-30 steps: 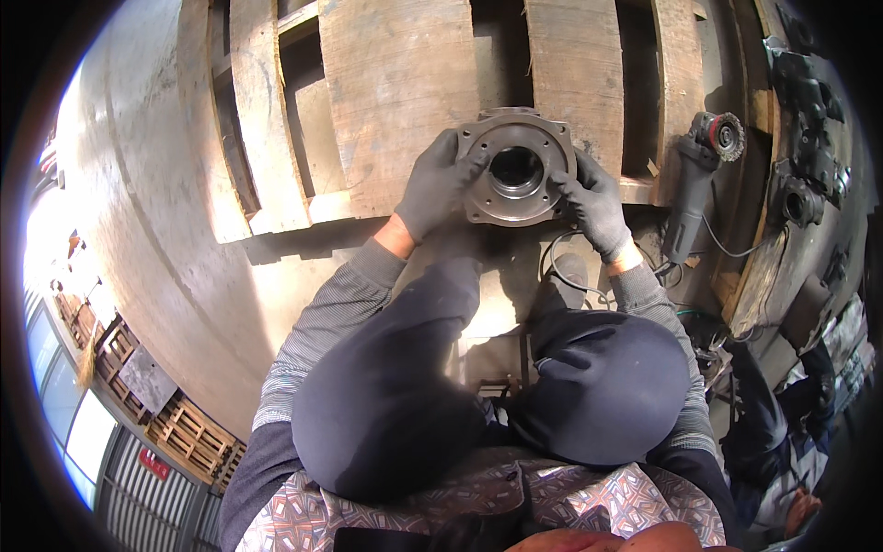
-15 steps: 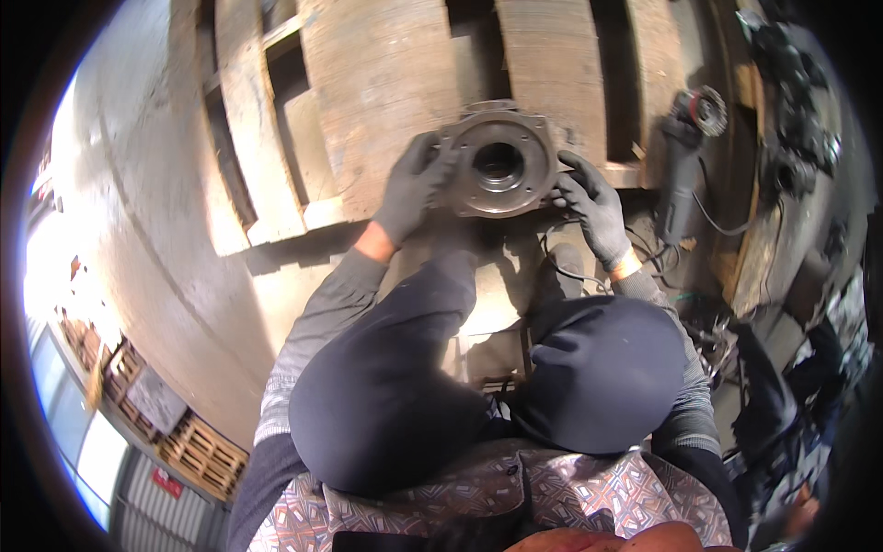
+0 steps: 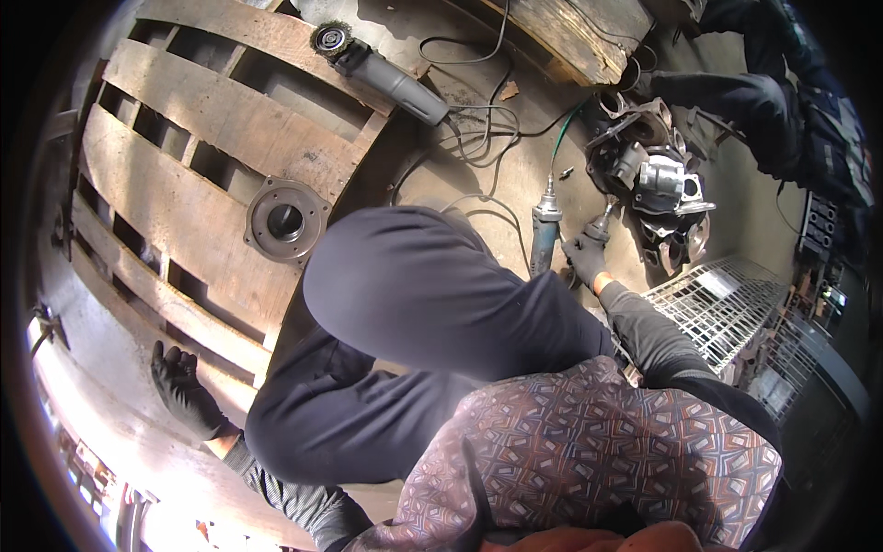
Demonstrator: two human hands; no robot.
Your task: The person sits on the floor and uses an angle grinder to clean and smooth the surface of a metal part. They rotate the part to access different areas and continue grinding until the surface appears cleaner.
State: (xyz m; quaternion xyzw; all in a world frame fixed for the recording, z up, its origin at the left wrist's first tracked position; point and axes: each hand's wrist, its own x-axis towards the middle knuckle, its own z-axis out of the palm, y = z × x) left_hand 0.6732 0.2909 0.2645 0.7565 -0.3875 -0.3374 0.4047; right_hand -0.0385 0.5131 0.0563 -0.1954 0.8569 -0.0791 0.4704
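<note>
Slim tool point(image 3: 599, 229) with a bare metal nose: in the right hand, over the floor right of the pallet.

Left to right: left hand point(image 3: 187, 396), dark glove, holding nothing, fingers loosely spread, just off the pallet's lower edge. Pallet point(image 3: 152, 87): rough sawn planks, dark gaps between. Flanged housing point(image 3: 262, 219): dull grey metal, squarish plate, bolt holes near corners, round bore, smooth ring around it; lies flat at the pallet's right edge. Angle grinder point(image 3: 395, 85): grey body, bristly round wire brush, lying slanted by the pallet's upper right corner; can't tell if touching. Black cable point(image 3: 495, 138) loops on concrete. Blue-bodied tool point(image 3: 545, 230): cylindrical, stepped metal nose, green hose. Right hand point(image 3: 587, 258): dark glove, fingers wrapped around the slim tool's rear end. Beyond its nose: heaped castings point(image 3: 664, 179), grey, some shiny, curved. Wire basket point(image 3: 722, 304): open metal grid, lower right.
</note>
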